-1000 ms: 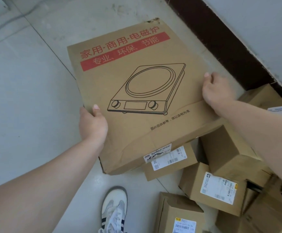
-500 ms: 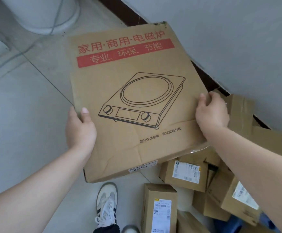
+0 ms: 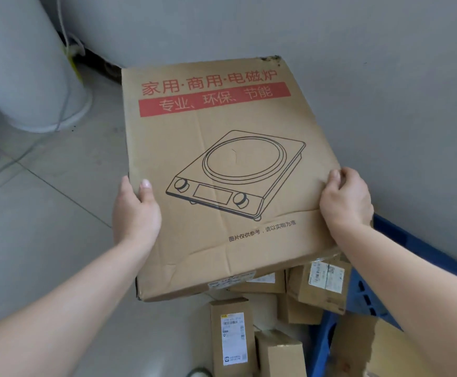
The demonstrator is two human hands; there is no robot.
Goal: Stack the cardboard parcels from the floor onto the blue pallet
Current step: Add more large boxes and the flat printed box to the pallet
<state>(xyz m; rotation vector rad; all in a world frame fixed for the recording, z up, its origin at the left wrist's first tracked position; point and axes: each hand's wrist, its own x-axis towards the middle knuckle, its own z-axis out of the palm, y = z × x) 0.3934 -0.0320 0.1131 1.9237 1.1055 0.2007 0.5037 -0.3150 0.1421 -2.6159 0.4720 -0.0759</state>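
Box (image 3: 222,170) swinging right toward the wall (image 3: 385,104); pallet (image 3: 418,251) now showing under the right arm. Left hand (image 3: 136,213) gripping the box's left edge, thumb on top; right hand (image 3: 345,202) curling round the right edge. Box hanging tilted in the air above parcels (image 3: 232,336). Floor (image 3: 45,227) lying open on the left.

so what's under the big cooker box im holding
Below the near edge of the box, small labelled parcels show, with a strip of the blue pallet at right. Whatever lies beneath the rest of it is covered.
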